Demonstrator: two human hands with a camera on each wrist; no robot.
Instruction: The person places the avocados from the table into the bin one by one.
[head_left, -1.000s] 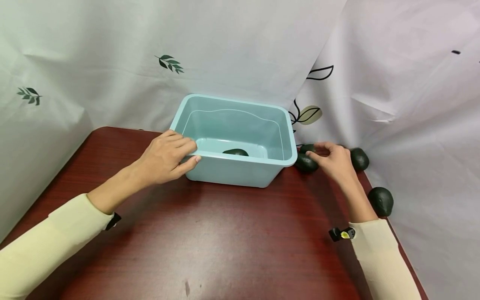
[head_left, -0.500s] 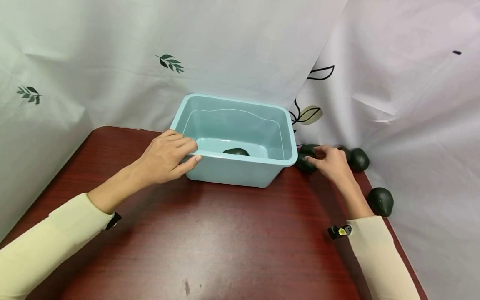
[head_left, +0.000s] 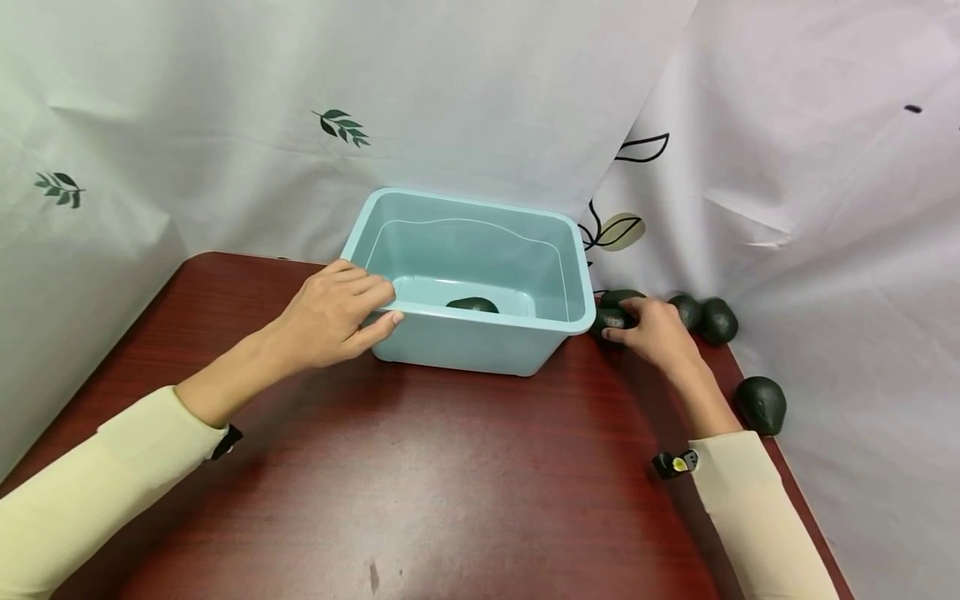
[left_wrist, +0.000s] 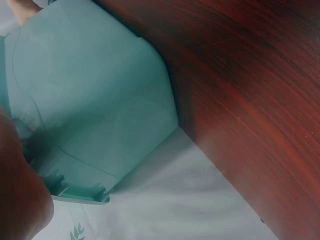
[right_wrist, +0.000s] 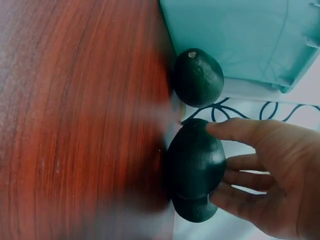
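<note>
A light blue plastic bin (head_left: 457, 340) stands on the table with a dark green avocado (head_left: 472, 305) inside. My left hand (head_left: 330, 315) grips its front left rim, fingers over the edge and thumb outside. Beside the bin's right end, my right hand (head_left: 656, 337) is at a dark avocado (head_left: 611, 321), with another avocado (head_left: 622, 296) just behind. In the right wrist view my right hand (right_wrist: 275, 175) has its thumb on one side of an avocado (right_wrist: 195, 160) and loosely spread fingers on the other. A separate avocado (right_wrist: 199, 77) lies nearer the bin.
Two more avocados lie right of my right hand, one (head_left: 686, 310) touching or close to the other (head_left: 718, 321). A further avocado (head_left: 761, 405) sits at the table's right edge. White patterned cloth (head_left: 480, 92) hangs behind and beside the reddish-brown table (head_left: 450, 475).
My right hand has drawn slightly nearer to me, off the rear avocado and onto the front one. An avocado it covered shows to its right. The left hand and bin stay still.
</note>
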